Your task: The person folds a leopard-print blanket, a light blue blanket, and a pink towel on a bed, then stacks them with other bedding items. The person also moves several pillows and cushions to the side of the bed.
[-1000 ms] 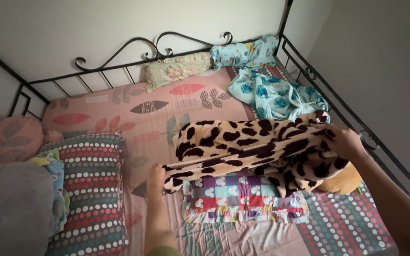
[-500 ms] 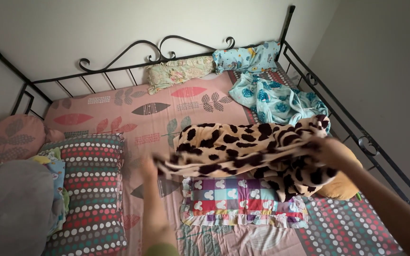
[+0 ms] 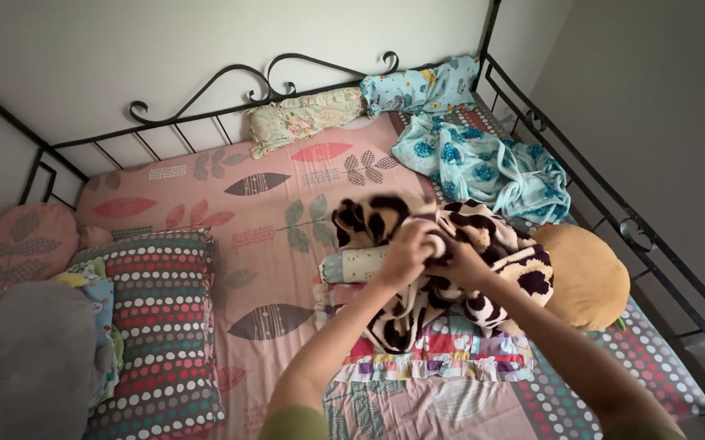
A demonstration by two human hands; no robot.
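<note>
Just above the patchwork checked pillow with a frilled edge point(image 3: 442, 346), the cream fleece blanket with dark brown blotches point(image 3: 483, 261), stretched wide between the hands a second ago, is now gathered into a bunch, so a fold has been brought together. The left hand point(image 3: 408, 253) and right hand point(image 3: 460, 265) meet at its middle (both closed on the fleece). Behind lie the pink leaf-print bedsheet point(image 3: 230, 195) and the crumpled light-blue flowered cloth point(image 3: 483, 167) by the black iron bed frame point(image 3: 206, 102).

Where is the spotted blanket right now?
In the head view, the spotted blanket is bunched right of centre, gripped by both hands over the patchwork pillow, beside the tan cushion.
</note>
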